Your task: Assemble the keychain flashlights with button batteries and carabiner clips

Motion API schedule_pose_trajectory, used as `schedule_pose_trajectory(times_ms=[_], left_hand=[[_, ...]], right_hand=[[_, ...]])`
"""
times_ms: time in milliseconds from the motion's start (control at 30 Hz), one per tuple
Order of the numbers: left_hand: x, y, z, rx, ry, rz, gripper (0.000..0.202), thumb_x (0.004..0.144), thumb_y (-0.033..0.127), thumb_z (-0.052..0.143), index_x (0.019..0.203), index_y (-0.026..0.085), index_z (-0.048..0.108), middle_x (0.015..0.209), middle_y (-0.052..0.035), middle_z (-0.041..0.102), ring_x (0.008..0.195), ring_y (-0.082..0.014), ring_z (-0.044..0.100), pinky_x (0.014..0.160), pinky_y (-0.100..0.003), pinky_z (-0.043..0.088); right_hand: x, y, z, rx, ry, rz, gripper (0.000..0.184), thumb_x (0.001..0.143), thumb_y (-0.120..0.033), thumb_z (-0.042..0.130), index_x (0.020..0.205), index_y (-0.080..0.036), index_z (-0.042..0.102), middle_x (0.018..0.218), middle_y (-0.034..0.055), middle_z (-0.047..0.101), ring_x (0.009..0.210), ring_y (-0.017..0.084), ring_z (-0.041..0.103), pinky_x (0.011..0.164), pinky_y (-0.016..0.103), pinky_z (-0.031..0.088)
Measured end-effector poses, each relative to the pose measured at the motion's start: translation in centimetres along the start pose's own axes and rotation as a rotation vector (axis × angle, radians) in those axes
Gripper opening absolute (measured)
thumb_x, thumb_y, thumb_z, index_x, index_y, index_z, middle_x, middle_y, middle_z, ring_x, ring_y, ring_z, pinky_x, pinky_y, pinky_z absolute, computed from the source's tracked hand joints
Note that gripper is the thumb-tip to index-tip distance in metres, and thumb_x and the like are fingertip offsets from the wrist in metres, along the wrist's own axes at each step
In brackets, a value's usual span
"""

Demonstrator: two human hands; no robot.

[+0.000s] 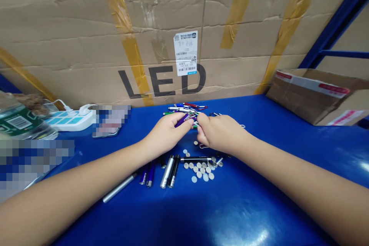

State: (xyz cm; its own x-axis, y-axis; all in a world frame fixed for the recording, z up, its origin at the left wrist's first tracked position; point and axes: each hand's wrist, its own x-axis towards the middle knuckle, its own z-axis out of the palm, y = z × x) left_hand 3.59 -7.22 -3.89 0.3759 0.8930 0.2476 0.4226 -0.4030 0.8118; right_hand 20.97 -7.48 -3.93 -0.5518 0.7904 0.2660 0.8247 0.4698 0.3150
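My left hand [168, 130] is closed on a purple penlight [182, 120], thumb on top. My right hand [220, 132] is curled into a fist against the penlight's far end, and whatever lies inside its fingers is hidden. A small metal loop [203, 146] shows beneath the right fist. Behind both hands lies a heap of coloured penlights [180, 109] with clips. Closer to me, a black penlight [196, 159] lies crosswise beside scattered button cells [199, 174]. Silver [167, 173], black and purple [150, 175] tubes lie below my left wrist.
A large cardboard box [230, 69] marked LED stands along the back of the blue table [245, 200]. On the left are a power strip [72, 120], a phone-like slab [111, 123] and a plastic bottle [21, 121]. An open carton [311, 96] sits at the right.
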Motion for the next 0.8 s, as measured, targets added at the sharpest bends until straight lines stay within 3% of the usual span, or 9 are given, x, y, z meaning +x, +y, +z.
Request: schedule_pose_trajectory(times_ms=[167, 367, 567, 800], left_hand=[[0.0, 0.3, 0.2, 0.027, 0.04, -0.05, 0.024, 0.086, 0.035, 0.05, 0.084, 0.015, 0.063, 0.065, 0.0032, 0.056, 0.062, -0.0117, 0.048, 0.06, -0.023, 0.038], [0.0, 0.9, 0.1, -0.002, 0.029, -0.055, 0.023, 0.087, 0.035, 0.048, 0.078, 0.017, 0.058, 0.057, 0.0045, 0.048, 0.057, -0.0112, 0.044, 0.059, -0.023, 0.036], [-0.5, 0.9, 0.1, -0.1, -0.117, -0.097, 0.027, 0.087, 0.04, 0.045, 0.075, 0.018, 0.054, 0.052, 0.0067, 0.034, 0.049, -0.0097, 0.03, 0.052, -0.023, 0.029], [-0.7, 0.7, 0.4, -0.143, -0.213, -0.099, 0.026, 0.089, 0.037, 0.042, 0.075, 0.019, 0.051, 0.054, 0.0066, 0.032, 0.048, -0.0094, 0.028, 0.05, -0.024, 0.026]], right_hand=[[0.2, -0.2, 0.2, 0.002, 0.025, 0.037, 0.026, 0.089, -0.027, 0.031, 0.093, -0.013, 0.053, 0.069, 0.0119, 0.07, 0.062, 0.026, 0.067, 0.049, 0.03, 0.024], [0.5, -0.3, -0.3, 0.011, 0.015, 0.061, 0.029, 0.089, -0.027, 0.029, 0.094, -0.012, 0.054, 0.074, 0.0134, 0.071, 0.064, 0.027, 0.068, 0.049, 0.031, 0.023], [0.5, 0.3, -0.9, -0.007, 0.023, 0.133, 0.032, 0.089, -0.027, 0.029, 0.096, -0.01, 0.055, 0.076, 0.0139, 0.071, 0.061, 0.025, 0.066, 0.048, 0.03, 0.02], [0.3, 0.4, -0.7, 0.004, 0.087, 0.092, 0.029, 0.087, -0.027, 0.032, 0.092, -0.01, 0.055, 0.071, 0.0137, 0.069, 0.059, 0.023, 0.063, 0.049, 0.03, 0.018]])
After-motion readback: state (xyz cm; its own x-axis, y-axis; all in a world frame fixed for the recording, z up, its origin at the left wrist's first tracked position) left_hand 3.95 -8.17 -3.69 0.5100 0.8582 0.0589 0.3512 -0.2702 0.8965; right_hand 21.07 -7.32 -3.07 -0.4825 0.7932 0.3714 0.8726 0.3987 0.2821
